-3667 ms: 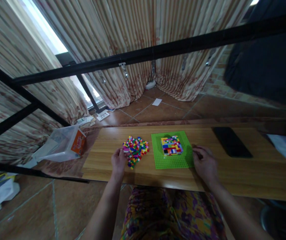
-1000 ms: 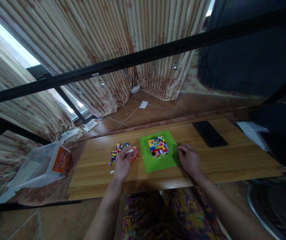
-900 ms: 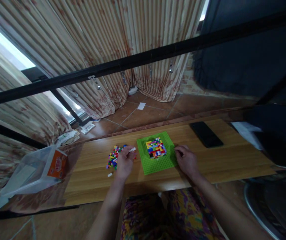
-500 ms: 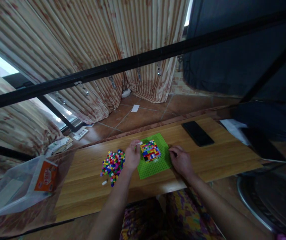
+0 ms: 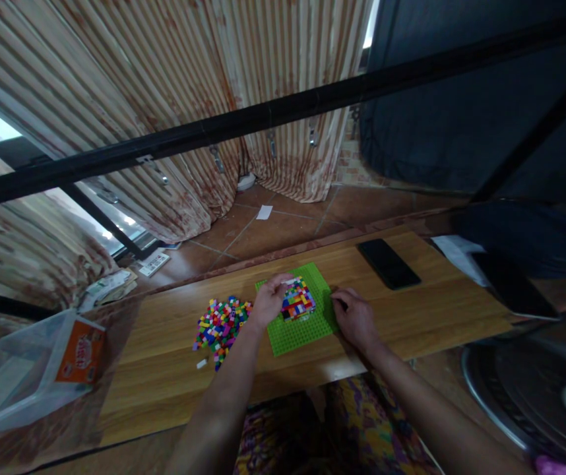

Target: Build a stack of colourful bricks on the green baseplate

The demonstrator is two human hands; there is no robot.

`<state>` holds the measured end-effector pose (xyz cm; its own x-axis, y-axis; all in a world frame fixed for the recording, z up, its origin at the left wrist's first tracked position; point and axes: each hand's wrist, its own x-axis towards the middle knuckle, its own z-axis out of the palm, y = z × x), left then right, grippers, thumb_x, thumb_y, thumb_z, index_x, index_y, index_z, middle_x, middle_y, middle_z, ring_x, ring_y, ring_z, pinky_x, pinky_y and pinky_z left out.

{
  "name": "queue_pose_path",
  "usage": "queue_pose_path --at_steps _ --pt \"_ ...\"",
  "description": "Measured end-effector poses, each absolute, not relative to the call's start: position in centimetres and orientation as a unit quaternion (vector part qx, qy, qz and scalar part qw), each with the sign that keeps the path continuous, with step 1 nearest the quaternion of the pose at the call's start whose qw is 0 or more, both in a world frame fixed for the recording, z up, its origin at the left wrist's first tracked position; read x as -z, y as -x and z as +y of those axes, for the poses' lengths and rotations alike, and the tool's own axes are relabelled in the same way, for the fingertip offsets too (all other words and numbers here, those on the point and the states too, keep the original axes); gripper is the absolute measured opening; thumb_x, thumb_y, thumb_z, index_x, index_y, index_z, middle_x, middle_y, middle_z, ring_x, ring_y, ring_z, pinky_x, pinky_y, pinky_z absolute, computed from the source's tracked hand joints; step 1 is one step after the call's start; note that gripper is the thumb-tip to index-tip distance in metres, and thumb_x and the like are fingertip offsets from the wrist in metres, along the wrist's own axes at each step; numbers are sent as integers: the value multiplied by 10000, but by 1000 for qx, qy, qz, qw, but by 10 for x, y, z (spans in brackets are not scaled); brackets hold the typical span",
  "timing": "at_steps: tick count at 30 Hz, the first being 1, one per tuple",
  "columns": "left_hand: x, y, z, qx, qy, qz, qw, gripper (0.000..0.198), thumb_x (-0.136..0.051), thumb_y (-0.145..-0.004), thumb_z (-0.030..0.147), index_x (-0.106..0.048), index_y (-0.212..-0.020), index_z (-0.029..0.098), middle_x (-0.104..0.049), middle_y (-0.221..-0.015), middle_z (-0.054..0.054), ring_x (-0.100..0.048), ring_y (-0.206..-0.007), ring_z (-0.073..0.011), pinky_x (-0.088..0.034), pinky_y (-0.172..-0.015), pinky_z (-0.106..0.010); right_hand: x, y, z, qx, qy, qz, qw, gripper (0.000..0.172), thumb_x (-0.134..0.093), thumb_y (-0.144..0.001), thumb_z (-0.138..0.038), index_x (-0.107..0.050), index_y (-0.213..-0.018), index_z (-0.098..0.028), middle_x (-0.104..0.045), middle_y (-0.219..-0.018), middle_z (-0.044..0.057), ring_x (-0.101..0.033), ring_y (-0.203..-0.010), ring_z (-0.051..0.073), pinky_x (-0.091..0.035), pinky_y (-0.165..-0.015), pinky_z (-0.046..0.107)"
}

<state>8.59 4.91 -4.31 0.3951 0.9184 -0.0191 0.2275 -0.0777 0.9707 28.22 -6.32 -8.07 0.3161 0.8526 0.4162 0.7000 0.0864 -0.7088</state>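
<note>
A green studded baseplate (image 5: 320, 323) lies on the wooden table, bearing a low, multicoloured block of toy bricks (image 5: 299, 298). Over the block's far left corner is my left hand (image 5: 268, 302), its fingers pinched on a small white brick (image 5: 289, 281). The fingertips partly cover that brick, and I cannot tell if it touches the block. At the plate's right edge rests my right hand (image 5: 355, 315), with curled fingers closed at the rim. To the left of my left forearm spreads a pile of loose coloured bricks (image 5: 221, 323).
One white brick (image 5: 202, 363) lies apart, near the pile. A black phone (image 5: 388, 263) is on the table's right part, with a dark tablet-like slab (image 5: 513, 284) beyond the right end. A clear plastic bin (image 5: 20, 369) stands left of the table (image 5: 149, 396). A dark bar (image 5: 263, 115) crosses beyond.
My left hand has moved right with the white brick, from beside the block to over its far left corner. My right hand stays at the plate's edge. The view has shifted slightly.
</note>
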Motion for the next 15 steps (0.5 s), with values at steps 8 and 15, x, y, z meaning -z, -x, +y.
queue_pose_path --at_steps 8,15 --pt "42 -87 49 -334 -659 441 510 235 -602 -805 226 -748 -990 225 -737 -1000 -12 -643 -891 -163 -485 -879 -281 80 -283 -64 -74 667 -584 456 202 -445 -863 -206 -645 -842 -223 -668 -901 66 -635 -846 200 -500 -793 336" --pt "40 -88 45 -326 -704 448 443 313 -522 -839 231 -740 -1059 185 -736 -884 -12 -598 -737 -137 -471 -732 -244 80 -282 -64 -75 672 -581 453 200 -451 -861 -198 -649 -839 -211 -668 -913 74 -635 -854 201 -497 -790 330"
